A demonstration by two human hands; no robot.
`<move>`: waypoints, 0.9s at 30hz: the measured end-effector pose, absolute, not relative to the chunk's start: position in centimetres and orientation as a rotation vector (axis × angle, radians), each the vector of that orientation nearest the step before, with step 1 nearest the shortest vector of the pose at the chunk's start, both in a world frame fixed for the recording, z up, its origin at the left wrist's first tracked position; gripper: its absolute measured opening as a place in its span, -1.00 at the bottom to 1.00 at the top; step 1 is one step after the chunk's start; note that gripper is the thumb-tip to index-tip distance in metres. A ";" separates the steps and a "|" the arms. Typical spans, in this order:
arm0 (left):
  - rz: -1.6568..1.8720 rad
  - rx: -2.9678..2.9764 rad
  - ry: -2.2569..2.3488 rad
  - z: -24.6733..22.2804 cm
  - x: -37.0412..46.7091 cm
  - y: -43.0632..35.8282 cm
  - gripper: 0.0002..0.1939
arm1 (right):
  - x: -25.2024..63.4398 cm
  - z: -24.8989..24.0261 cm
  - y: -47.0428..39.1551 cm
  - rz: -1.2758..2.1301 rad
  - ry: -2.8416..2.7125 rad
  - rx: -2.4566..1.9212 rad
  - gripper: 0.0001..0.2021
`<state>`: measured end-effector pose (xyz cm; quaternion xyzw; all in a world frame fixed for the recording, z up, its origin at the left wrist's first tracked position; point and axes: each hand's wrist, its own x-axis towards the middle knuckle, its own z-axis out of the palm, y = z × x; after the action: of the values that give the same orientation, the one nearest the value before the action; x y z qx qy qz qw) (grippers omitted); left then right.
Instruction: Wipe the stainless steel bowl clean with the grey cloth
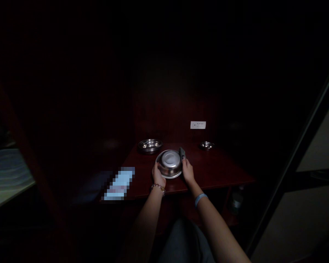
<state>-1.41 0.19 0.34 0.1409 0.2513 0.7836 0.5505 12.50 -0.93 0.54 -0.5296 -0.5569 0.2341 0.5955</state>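
An upside-down stainless steel bowl point(170, 160) with a wide rim is between my two hands, its base facing up. My left hand point(159, 176) grips its left edge, with the fingers partly hidden behind it. On the opposite side, my right hand point(187, 170) is closed on a small dark grey pad-like thing point(182, 153), held against or close beside the bowl's right side. Its exact kind is too dark to make out. Beyond my left hand, shiny steel bowls point(150, 145) sit stacked on the dark red wooden table point(208, 171). A smaller steel bowl point(206, 145) is at the back right.
A white wall socket point(198, 125) is on the dark red back panel. At the table's left lies a blurred-out pale blue patch point(119, 184). Under the table at right is a jar point(236, 201). Stacked plates point(11, 168) are on a shelf at far left.
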 end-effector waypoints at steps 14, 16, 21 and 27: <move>1.876 0.517 0.712 1.2 -0.1 -0.8 -0.82 | 13.7 0.0 0.1 1.030 -0.896 -0.745 -0.39; 1.874 0.568 0.692 1.1 0.0 -0.7 -0.81 | 13.8 0.1 0.0 1.036 -0.850 -0.730 -0.39; 1.836 0.630 0.669 1.1 0.1 -0.7 -0.77 | 13.8 0.2 0.0 1.014 -0.792 -0.707 -0.40; 1.857 0.632 0.778 0.8 -0.1 -0.4 -0.80 | 14.0 0.5 -0.4 1.075 -0.875 -0.741 -0.39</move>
<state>-0.07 -0.44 0.81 0.2604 0.3209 0.7657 0.4929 13.98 -0.41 0.45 -0.3333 -0.3941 0.4837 0.7069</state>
